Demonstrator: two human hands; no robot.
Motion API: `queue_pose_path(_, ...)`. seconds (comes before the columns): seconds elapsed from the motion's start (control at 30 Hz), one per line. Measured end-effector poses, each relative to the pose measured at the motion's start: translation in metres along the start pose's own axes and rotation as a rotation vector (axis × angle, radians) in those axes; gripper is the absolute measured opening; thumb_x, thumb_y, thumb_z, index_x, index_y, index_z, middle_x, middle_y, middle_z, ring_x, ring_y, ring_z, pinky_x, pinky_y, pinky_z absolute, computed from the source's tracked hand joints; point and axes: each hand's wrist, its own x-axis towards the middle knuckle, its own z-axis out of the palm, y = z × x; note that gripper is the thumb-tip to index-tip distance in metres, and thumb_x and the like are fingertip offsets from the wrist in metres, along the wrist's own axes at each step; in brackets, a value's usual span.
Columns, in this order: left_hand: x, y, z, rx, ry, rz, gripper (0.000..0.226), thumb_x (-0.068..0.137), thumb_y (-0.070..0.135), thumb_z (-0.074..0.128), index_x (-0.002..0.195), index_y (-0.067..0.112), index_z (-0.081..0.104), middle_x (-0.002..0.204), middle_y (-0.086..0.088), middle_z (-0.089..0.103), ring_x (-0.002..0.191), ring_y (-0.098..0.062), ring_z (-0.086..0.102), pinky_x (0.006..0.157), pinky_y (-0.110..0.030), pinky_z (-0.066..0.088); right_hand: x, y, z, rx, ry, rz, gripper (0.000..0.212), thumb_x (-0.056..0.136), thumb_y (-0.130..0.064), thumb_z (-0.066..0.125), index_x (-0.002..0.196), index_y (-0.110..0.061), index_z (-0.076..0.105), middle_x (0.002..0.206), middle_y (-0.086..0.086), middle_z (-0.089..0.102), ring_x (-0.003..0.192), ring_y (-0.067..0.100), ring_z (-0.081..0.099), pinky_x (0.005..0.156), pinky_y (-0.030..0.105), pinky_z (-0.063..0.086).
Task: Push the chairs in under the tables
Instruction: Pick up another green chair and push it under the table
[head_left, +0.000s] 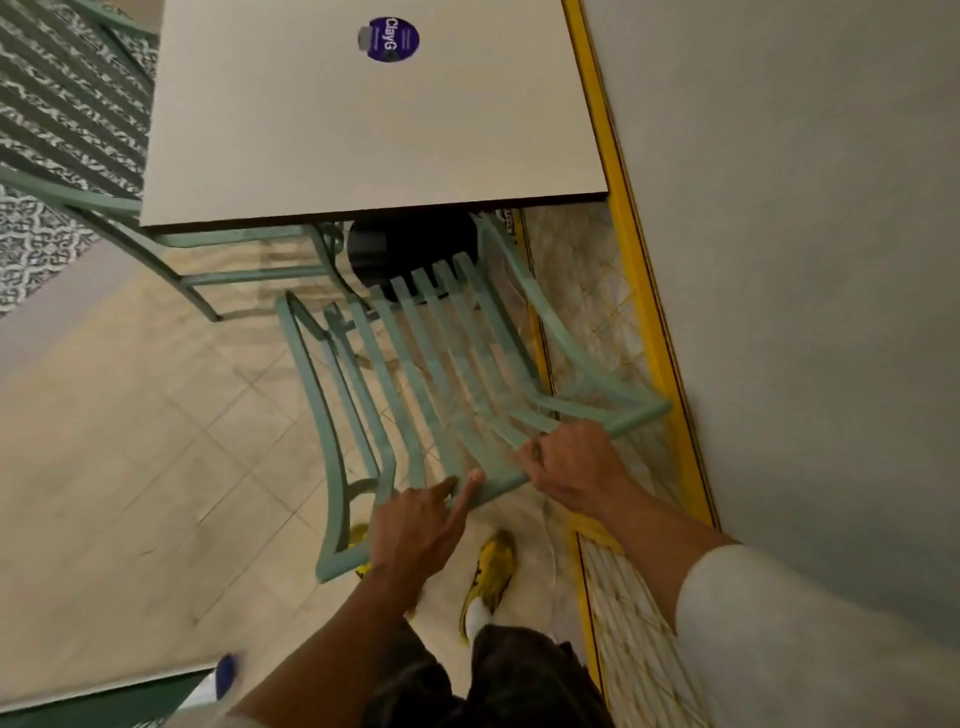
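Observation:
A pale green metal chair (431, 364) with a slatted back stands in front of me, its seat partly under the beige square table (363, 135). My right hand (571, 462) is closed around the top rail of the chair's back. My left hand (415, 525) rests on the same rail further left, fingers stretched out and touching it rather than wrapped around it. The chair's front is hidden beneath the tabletop, beside the table's black base (410, 249).
A second green chair (171, 244) stands at the table's left side. A grey wall (805, 260) with a yellow floor strip (649, 312) runs close along the right. My yellow shoes (491, 577) are just behind the chair. Tiled floor stretches away on the left.

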Motion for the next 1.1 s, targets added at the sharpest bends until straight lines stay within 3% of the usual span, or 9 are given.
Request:
queue_pose_path(0.07,-0.005,-0.007,0.003,-0.012,0.005,0.019,0.102,0.091,0.090,-0.009,0.140,0.045,0.068,0.058,0.000,0.058,0.055,-0.017,0.064,0.060,-0.035,0.061,-0.004,-0.006,0.000,-0.011,-0.008,0.032,0.023,0.100,-0.029,0.046,0.087,-0.019,0.062,0.067,0.008,0.067,0.056,0.028,0.062,0.052,0.031,0.037)
queue_pose_path(0.2,-0.021,-0.042,0.009,-0.012,-0.006,0.039,0.101,0.086,0.096,-0.008,0.143,0.051,0.062,0.056,0.004,0.051,0.049,-0.003,0.051,0.050,-0.022,0.040,-0.006,-0.049,0.014,0.098,0.075,0.127,0.076,0.092,-0.051,-0.002,0.085,-0.022,0.069,0.071,0.004,0.069,0.060,0.024,0.055,0.058,0.033,0.032)
queue_pose_path(0.33,-0.040,-0.090,0.014,0.017,-0.007,0.075,0.098,0.086,0.097,-0.007,0.145,0.055,0.058,0.062,0.004,0.059,0.054,-0.003,0.057,0.054,-0.020,0.044,-0.018,-0.102,0.019,0.232,0.041,0.213,0.068,0.104,-0.057,0.025,0.060,-0.021,0.063,0.053,0.001,0.060,0.048,0.023,0.056,0.054,0.034,0.049)
queue_pose_path(0.5,-0.040,-0.116,0.011,0.025,0.016,0.140,0.099,0.085,0.097,-0.009,0.146,0.055,0.057,0.107,0.010,0.078,0.064,-0.005,0.061,0.055,-0.017,0.043,-0.017,-0.130,0.026,0.273,0.073,0.222,0.064,0.108,-0.058,0.024,0.074,-0.022,0.065,0.065,0.002,0.066,0.061,0.025,0.062,0.068,0.040,0.051)
queue_pose_path(0.6,-0.039,-0.111,0.011,0.037,0.002,0.170,0.102,0.085,0.097,-0.009,0.147,0.051,0.058,0.077,0.002,0.072,0.054,-0.007,0.055,0.051,-0.021,0.035,-0.023,-0.124,0.025,0.295,0.163,0.187,0.042,0.104,-0.049,0.044,0.078,-0.022,0.063,0.061,0.000,0.062,0.054,0.024,0.060,0.057,0.036,0.050)
queue_pose_path(0.73,-0.034,-0.108,0.009,0.066,0.005,0.166,0.103,0.088,0.095,-0.007,0.143,0.046,0.063,0.056,-0.001,0.055,0.047,-0.007,0.046,0.050,-0.024,0.032,-0.026,-0.118,0.030,0.228,0.191,0.146,0.059,0.105,-0.045,0.009,0.100,-0.023,0.064,0.082,0.002,0.069,0.072,0.026,0.065,0.063,0.034,0.043)
queue_pose_path(0.87,-0.023,-0.098,0.011,0.068,0.020,0.166,0.103,0.088,0.096,-0.005,0.137,0.043,0.069,0.057,0.000,0.056,0.049,-0.011,0.051,0.053,-0.030,0.042,-0.029,-0.107,0.021,0.121,0.113,0.026,0.031,0.112,-0.029,0.031,0.118,-0.014,0.057,0.087,0.009,0.070,0.070,0.029,0.067,0.060,0.035,0.040)
queue_pose_path(0.97,-0.015,-0.084,0.015,0.024,0.055,0.179,0.103,0.088,0.096,-0.002,0.130,0.040,0.073,0.068,0.000,0.069,0.057,-0.015,0.063,0.058,-0.033,0.053,-0.031,-0.094,0.011,0.125,0.069,0.123,0.035,0.111,-0.037,0.035,0.097,-0.022,0.064,0.078,0.002,0.068,0.063,0.023,0.064,0.056,0.033,0.038)
queue_pose_path(1.1,-0.003,-0.069,0.014,0.013,0.102,0.198,0.102,0.089,0.097,0.002,0.114,0.033,0.079,0.066,-0.001,0.068,0.049,-0.014,0.057,0.052,-0.028,0.045,-0.035,-0.079,0.015,-0.049,0.063,0.063,0.026,0.080,-0.020,0.086,0.087,-0.010,0.064,0.057,0.009,0.057,0.041,0.026,0.053,0.043,0.029,0.030)
